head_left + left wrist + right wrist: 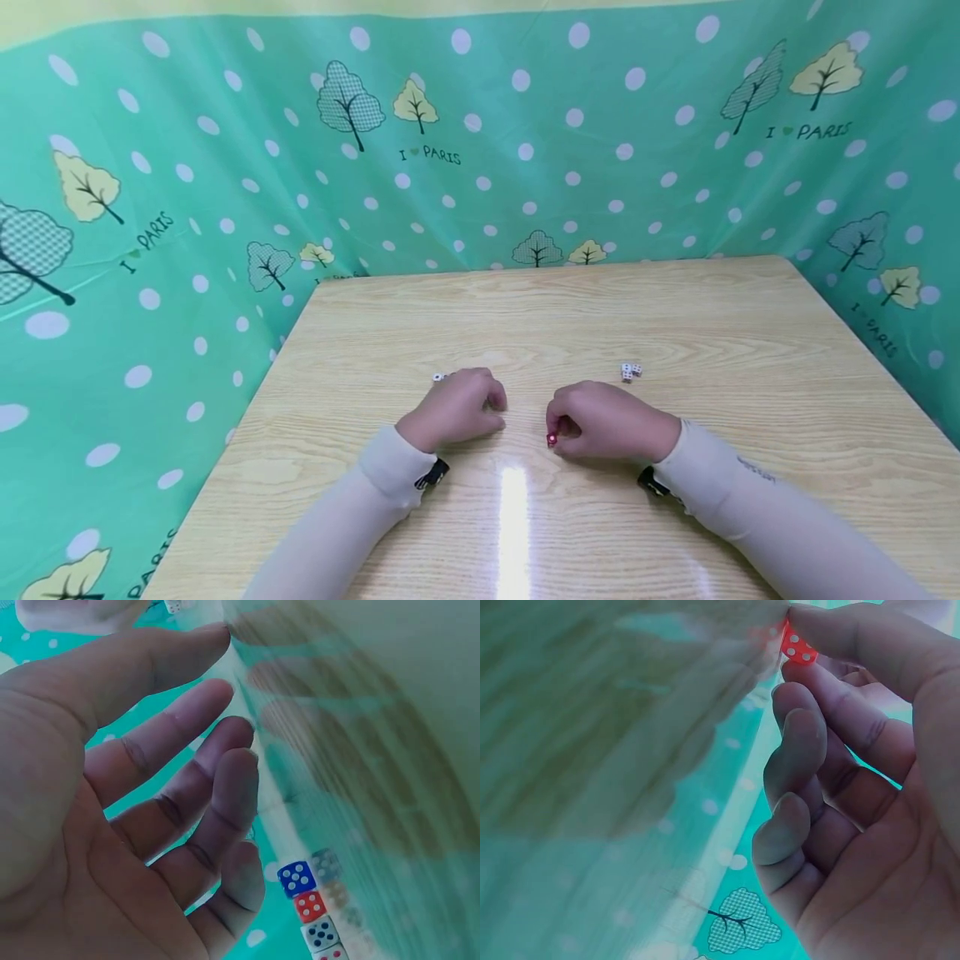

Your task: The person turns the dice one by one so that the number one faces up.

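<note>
My right hand (600, 421) pinches a red die (552, 439) between thumb and forefinger, low at the tabletop. In the right wrist view the red die (799, 646) shows white pips. My left hand (461, 406) rests on the table to the left with loosely curled fingers and nothing in its grasp. Beyond its fingertips, in the left wrist view, a row of dice holds a blue die (297, 878), a red die (309, 906) and a white die (321, 932), with another white one partly cut off. From the head view, the left hand hides most of this row.
A small cluster of white dice (628, 372) lies beyond my right hand. The wooden table (540, 308) reflects a bright strip of light in front. A green dotted curtain (525, 125) with tree prints hangs behind and at both sides.
</note>
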Available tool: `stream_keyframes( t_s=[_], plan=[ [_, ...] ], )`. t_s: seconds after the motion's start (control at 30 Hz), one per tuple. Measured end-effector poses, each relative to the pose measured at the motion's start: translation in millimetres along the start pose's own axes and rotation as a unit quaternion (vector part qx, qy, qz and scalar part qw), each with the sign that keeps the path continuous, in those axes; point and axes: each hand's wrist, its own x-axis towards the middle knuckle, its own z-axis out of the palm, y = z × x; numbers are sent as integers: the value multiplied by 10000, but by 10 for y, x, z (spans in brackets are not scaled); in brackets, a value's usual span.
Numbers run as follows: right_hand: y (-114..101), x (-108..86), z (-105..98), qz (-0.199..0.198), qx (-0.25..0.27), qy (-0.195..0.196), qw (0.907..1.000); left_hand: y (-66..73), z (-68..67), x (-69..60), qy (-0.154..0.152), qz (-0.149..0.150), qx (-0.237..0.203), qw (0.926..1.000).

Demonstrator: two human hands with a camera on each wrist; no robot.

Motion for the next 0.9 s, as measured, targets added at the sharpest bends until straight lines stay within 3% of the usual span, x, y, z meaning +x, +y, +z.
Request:
stream_keyframes(
  t_s=[0.23, 0.47, 0.73, 0.9],
  plan=[
    [73, -83, -78, 349, -26, 5, 9994, 127, 43, -11, -139, 272, 18, 9995],
    [249, -246, -130, 664, 143, 59, 9977, 284, 122, -41, -233, 354, 155, 9990],
    [412, -446, -213, 983, 94, 189, 9949, 392, 173, -62, -208, 352, 442, 9982],
    [488, -548, -298, 1263, 32, 187, 9918, 455, 187, -55, -106, 500, 596, 9969]
  ],
)
